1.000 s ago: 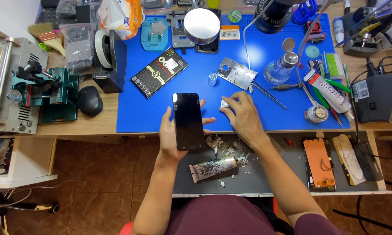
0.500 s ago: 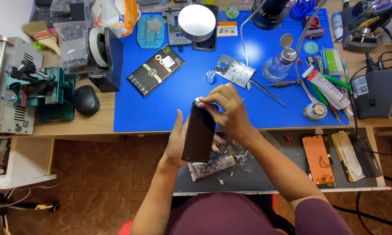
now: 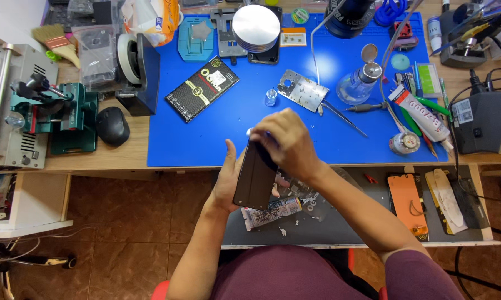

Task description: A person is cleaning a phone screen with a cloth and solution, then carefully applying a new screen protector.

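- One dark flat rectangular phone, held in the air just past the near edge of the blue rubber work mat, above the open grey pull-out drawer.
- Left hand wraps the phone's left long edge from beneath, fingers closed on it.
- Right hand is closed over the phone's top short end, something small and pale pinched at the fingertips; can't tell what it is.
- Long axis runs near-to-far, top end leaning slightly right and away from the body; the face is tilted, seen partly edge-on.
- Phone lies below and left of the right hand's grip; both hands touch it, left carries the body, right is on the far end.
- Counts: one phone, two hands, one black printed box mid-mat, one clear glass bottle at the mat's right, one black mouse left of the mat.
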